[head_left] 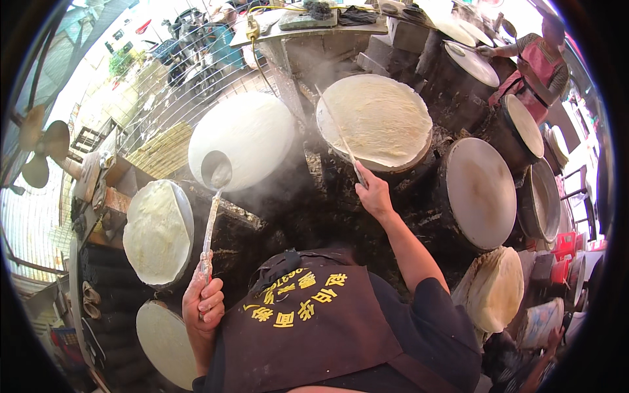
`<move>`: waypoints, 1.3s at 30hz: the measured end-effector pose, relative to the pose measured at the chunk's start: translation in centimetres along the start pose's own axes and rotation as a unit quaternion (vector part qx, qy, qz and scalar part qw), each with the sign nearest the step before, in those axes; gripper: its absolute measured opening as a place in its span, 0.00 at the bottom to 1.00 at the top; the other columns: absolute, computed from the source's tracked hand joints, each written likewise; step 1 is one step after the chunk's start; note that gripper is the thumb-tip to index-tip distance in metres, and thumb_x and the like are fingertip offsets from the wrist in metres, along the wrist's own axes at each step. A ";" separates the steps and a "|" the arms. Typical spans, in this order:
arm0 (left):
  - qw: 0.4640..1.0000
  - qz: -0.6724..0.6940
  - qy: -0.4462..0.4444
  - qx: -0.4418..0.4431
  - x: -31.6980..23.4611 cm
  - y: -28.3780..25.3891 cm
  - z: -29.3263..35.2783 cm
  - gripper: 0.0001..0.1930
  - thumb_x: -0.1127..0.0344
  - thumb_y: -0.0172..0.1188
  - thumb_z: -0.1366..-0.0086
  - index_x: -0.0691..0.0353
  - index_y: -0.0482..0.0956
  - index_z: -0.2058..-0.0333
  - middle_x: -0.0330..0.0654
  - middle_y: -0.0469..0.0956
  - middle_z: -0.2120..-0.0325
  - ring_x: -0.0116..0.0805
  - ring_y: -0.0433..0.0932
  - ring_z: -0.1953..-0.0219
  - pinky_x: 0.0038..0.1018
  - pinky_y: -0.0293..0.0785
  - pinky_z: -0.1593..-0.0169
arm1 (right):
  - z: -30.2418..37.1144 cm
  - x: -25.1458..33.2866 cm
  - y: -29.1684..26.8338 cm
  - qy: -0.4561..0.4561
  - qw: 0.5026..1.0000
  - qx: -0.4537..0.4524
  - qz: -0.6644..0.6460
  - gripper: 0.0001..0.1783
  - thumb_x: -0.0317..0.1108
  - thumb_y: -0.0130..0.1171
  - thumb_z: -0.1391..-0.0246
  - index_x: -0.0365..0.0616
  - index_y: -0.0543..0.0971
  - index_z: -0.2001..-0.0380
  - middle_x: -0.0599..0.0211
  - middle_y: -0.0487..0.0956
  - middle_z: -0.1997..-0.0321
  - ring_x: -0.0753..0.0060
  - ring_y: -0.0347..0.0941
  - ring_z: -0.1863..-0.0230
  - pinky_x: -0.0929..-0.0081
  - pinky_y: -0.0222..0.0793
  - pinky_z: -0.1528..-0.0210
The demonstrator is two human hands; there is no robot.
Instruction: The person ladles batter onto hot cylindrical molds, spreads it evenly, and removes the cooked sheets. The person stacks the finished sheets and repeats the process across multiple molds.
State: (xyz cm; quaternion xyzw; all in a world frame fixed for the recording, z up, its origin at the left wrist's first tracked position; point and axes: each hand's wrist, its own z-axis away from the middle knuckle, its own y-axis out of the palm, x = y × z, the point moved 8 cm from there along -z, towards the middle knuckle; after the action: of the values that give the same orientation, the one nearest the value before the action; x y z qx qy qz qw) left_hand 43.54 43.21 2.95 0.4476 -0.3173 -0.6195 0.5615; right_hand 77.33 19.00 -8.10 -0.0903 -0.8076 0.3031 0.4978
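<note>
My left hand (pixel 204 301) is closed around the long handle of a ladle (pixel 210 226). The ladle's round bowl sits over the lower left part of a smooth white round surface (pixel 252 137), where steam rises. In my right hand (pixel 375 195) is a thin stick (pixel 339 132), held by its near end. The stick slants up and left over the left side of a pale yellowish flatbread-like sheet (pixel 383 118) on a round top. Whether it touches the sheet I cannot tell.
Another pale sheet (pixel 154 232) lies on a round top at left. A round lid-like top (pixel 481 193) stands at right, above a folded stack of sheets (pixel 499 288). At the far right is a person in a pink apron (pixel 529 69). A fan (pixel 46 141) stands at far left.
</note>
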 end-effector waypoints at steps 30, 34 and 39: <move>0.993 -0.100 0.002 -0.060 0.3 -1.6 2.8 0.11 0.63 0.40 0.28 0.47 0.63 0.49 0.30 0.56 0.82 0.19 0.53 0.87 0.18 0.51 0.87 | 8.7 1.7 -0.9 0.008 0.955 0.192 0.225 0.36 0.25 0.53 0.54 0.61 0.65 0.39 0.49 0.71 0.72 0.45 0.74 0.72 0.55 0.72 0.69; 0.994 -0.085 0.021 -0.063 0.3 -1.5 2.8 0.11 0.64 0.40 0.28 0.48 0.63 0.48 0.32 0.57 0.82 0.19 0.55 0.87 0.17 0.56 0.89 | 5.4 3.0 -2.5 -0.012 0.987 0.040 0.155 0.34 0.22 0.54 0.56 0.57 0.70 0.42 0.51 0.70 0.75 0.47 0.71 0.70 0.57 0.68 0.66; 0.996 -0.077 0.005 -0.048 0.4 -1.4 2.2 0.13 0.65 0.40 0.27 0.48 0.63 0.46 0.33 0.59 0.81 0.18 0.58 0.88 0.16 0.61 0.91 | -1.6 0.3 2.2 0.000 0.942 0.102 0.319 0.29 0.27 0.49 0.49 0.48 0.66 0.41 0.45 0.73 0.71 0.46 0.76 0.70 0.60 0.73 0.67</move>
State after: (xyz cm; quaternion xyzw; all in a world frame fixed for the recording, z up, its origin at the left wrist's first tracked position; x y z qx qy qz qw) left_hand 40.94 42.80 2.53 0.4459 -0.2488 -0.6732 0.5348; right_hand 78.19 21.56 -8.63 -0.2923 -0.7014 0.5267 0.3811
